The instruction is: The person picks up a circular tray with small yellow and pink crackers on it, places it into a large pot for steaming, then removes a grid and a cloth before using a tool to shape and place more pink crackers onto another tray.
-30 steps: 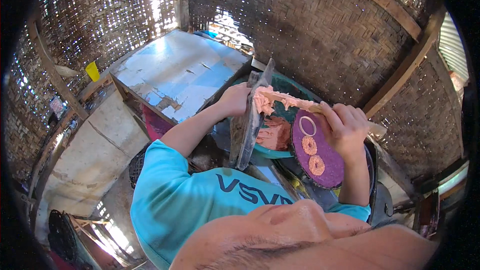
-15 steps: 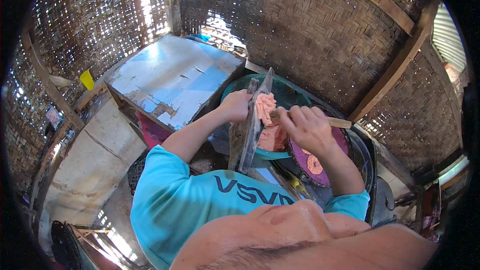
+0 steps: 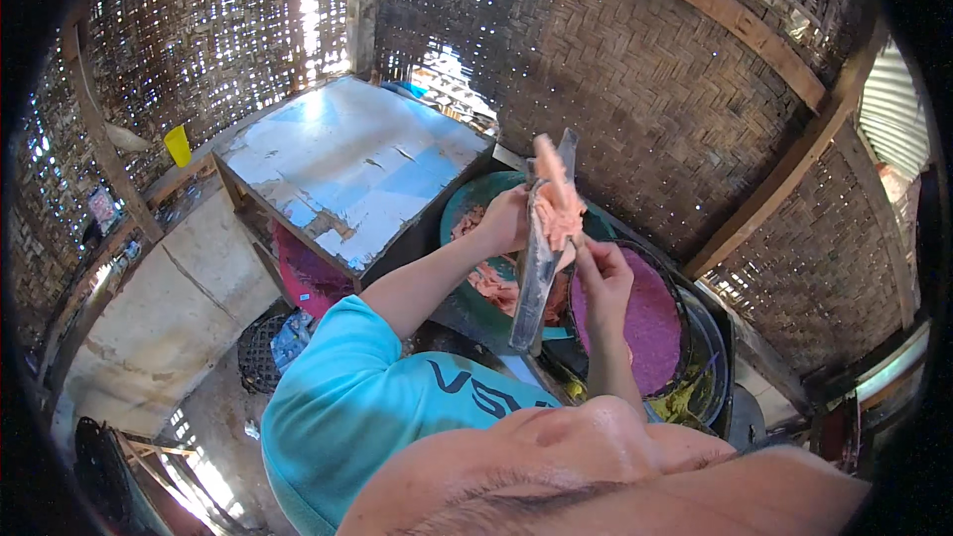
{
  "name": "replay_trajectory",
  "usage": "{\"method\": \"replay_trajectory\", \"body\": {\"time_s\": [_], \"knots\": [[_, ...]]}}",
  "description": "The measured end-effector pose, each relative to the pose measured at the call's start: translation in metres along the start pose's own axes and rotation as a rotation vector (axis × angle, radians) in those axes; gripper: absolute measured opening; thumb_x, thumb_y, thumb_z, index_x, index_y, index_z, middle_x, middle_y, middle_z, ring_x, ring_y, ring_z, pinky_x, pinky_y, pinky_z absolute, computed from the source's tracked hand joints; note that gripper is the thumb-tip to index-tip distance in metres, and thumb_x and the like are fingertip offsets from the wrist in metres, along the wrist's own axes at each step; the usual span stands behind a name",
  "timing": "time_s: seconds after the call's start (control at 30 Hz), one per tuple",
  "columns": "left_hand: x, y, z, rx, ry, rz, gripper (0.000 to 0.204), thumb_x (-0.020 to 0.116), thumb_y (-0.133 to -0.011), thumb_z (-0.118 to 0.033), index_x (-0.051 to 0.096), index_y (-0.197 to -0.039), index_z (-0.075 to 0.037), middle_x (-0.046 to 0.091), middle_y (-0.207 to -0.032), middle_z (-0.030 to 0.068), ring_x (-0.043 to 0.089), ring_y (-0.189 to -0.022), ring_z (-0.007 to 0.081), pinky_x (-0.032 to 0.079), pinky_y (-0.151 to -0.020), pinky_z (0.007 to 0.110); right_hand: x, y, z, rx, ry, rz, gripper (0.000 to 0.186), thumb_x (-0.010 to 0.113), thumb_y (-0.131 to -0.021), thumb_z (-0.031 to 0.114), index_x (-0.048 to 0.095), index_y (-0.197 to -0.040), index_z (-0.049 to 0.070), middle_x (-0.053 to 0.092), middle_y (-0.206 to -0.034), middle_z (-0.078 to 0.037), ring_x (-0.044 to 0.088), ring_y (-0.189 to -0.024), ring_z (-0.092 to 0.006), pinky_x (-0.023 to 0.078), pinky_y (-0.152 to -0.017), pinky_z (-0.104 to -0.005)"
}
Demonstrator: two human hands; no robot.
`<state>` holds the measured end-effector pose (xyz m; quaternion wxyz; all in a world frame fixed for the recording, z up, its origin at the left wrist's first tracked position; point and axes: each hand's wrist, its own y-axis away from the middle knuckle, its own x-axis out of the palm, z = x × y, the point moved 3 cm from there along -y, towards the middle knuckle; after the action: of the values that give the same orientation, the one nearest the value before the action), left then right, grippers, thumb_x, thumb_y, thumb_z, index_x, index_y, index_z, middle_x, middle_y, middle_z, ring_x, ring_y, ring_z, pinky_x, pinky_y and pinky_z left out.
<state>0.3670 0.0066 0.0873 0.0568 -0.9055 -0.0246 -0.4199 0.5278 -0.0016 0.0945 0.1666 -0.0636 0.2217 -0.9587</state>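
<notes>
My left hand (image 3: pixel 508 219) grips a long, narrow wooden board (image 3: pixel 541 283), tilted over a teal basin (image 3: pixel 455 203). Soft pink dough (image 3: pixel 558 210) is piled on the board, and a dough-coated strip rises above its upper end. Close against the dough's lower edge, my right hand (image 3: pixel 604 278) pinches the end of a wooden stick (image 3: pixel 568 256), most of which is hidden. More pink dough (image 3: pixel 493 288) lies in the basin below. Right of the board, partly behind my right forearm, is a round purple tray (image 3: pixel 645 328) with a dark rim.
A box-like table with a peeling blue-and-white top (image 3: pixel 347 164) stands left of the basin. Under the tray sits a dark tub (image 3: pixel 710 337) with yellow-green matter near it. Woven bamboo walls (image 3: pixel 615 69) enclose the corner. A yellow cup (image 3: pixel 177 146) hangs at the left.
My right hand has moved down and turned, swinging the stick from pointing right to lie near the dough. Dough now reaches higher along the board. The coiled pieces on the tray no longer show.
</notes>
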Motion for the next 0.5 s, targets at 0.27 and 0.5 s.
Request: {"method": "replay_trajectory", "body": {"time_s": [0.27, 0.5], "knots": [[-0.058, -0.019, -0.022, 0.036, 0.196, 0.235, 0.028, 0.034, -0.084, -0.022, 0.049, -0.098, -0.003, 0.054, -0.098, 0.0097, 0.054, -0.087, 0.0253, 0.043, -0.079, 0.039, -0.065, 0.026, 0.012, -0.061, 0.427, 0.013, 0.015, 0.065, -0.071, 0.005, 0.06, -0.083, -0.002, 0.059, -0.074, -0.002, 0.053, -0.067, -0.0063, 0.043, -0.062, -0.0211], [-0.016, -0.01, -0.001, 0.201, -0.213, 0.102, 0.025, 0.038, -0.083, -0.021, 0.051, -0.099, -0.007, 0.055, -0.091, 0.0084, 0.055, -0.082, 0.0225, 0.045, -0.074, 0.035, -0.01, 0.003, 0.046, -0.676, 0.965, -0.179, 0.017, 0.067, -0.065, 0.009, 0.06, -0.08, 0.006, 0.055, -0.062, -0.007, 0.053, -0.052, -0.0183, 0.041, -0.048, -0.0269]]}}
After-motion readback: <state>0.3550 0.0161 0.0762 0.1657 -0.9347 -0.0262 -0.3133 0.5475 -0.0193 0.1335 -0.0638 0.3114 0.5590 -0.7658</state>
